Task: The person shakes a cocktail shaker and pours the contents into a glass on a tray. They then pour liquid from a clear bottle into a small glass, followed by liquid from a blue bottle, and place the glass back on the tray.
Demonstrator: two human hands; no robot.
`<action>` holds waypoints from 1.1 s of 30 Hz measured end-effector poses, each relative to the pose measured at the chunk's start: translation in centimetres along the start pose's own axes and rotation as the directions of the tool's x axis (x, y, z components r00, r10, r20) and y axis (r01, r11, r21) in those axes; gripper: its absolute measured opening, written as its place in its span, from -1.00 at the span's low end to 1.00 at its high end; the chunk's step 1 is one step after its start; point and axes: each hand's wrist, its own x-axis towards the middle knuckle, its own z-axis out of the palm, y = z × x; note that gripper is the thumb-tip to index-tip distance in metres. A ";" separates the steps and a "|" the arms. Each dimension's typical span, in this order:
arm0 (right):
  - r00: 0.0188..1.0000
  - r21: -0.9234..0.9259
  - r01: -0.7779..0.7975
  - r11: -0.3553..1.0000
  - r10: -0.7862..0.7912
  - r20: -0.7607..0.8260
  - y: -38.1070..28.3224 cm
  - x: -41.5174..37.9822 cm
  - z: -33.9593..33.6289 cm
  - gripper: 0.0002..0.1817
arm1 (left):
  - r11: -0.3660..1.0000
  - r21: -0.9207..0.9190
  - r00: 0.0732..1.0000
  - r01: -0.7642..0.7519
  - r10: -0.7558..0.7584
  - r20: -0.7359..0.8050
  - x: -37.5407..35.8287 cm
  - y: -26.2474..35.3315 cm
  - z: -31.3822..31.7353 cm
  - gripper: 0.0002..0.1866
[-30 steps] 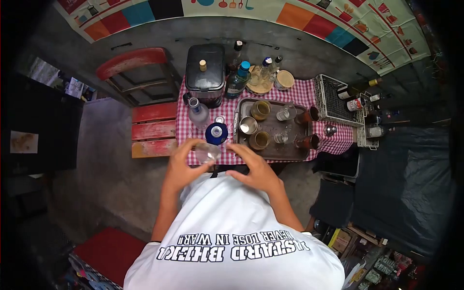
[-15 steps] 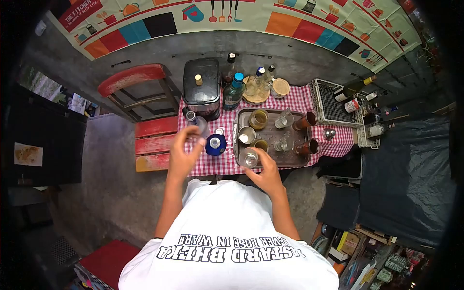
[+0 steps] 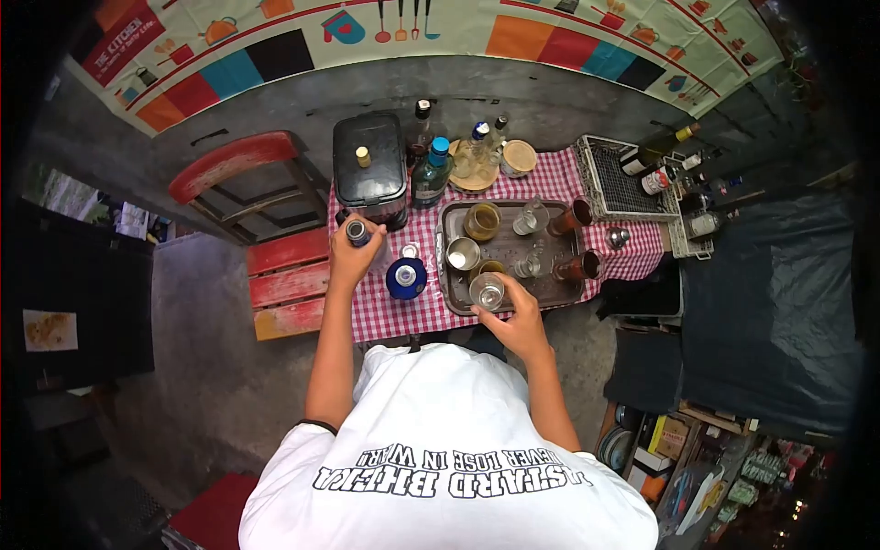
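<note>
My left hand (image 3: pixel 351 257) is wrapped round the dark neck of a clear bottle (image 3: pixel 358 233) at the table's left side. In my right hand (image 3: pixel 519 323) is a clear drinking glass (image 3: pixel 487 291), held over the tray's front left corner. A blue bottle with a silvery top (image 3: pixel 406 277) stands between my hands, with a small clear cap-like piece (image 3: pixel 410 250) just behind it. The brown tray (image 3: pixel 546 301) carries a metal cup (image 3: pixel 463 254), an amber glass (image 3: pixel 481 222), another amber glass partly behind the held one, clear glasses (image 3: pixel 531 218) and reddish-brown glasses (image 3: pixel 570 217).
A black lidded bin (image 3: pixel 369 156) and a blue-capped bottle (image 3: pixel 431 174) stand at the back of the checked tablecloth (image 3: pixel 376 316). Farther right are a round container (image 3: pixel 519 158), a wire rack (image 3: pixel 623 197) and several bottles. A red chair (image 3: pixel 289 284) adjoins the left edge.
My left hand has closed round the bottle's neck; it was apart from it before. My right hand has shifted slightly right with the glass. The camera view has shifted slightly.
</note>
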 end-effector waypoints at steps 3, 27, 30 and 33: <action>1.000 -0.036 0.000 0.999 0.000 -0.003 0.2 0.1 -0.1 -0.43 | 0.991 -0.129 0.997 0.030 -0.038 -0.066 0.2 0.2 1.1 -0.74; 0.968 0.106 0.219 0.970 -0.230 0.101 -3.2 4.8 -4.0 -0.44 | 0.882 0.440 0.922 -0.167 -0.017 0.386 0.1 23.5 -0.1 -0.80; 0.960 0.136 0.224 0.965 -0.243 0.137 -3.1 5.0 -5.7 -0.42 | 0.833 0.524 0.838 -0.178 -0.151 0.524 -0.5 25.6 2.5 -0.78; 0.945 0.113 0.274 0.955 -0.289 0.155 -2.8 4.7 -8.1 -0.38 | 0.773 0.594 0.741 -0.220 -0.264 0.618 -1.0 26.7 5.9 -0.76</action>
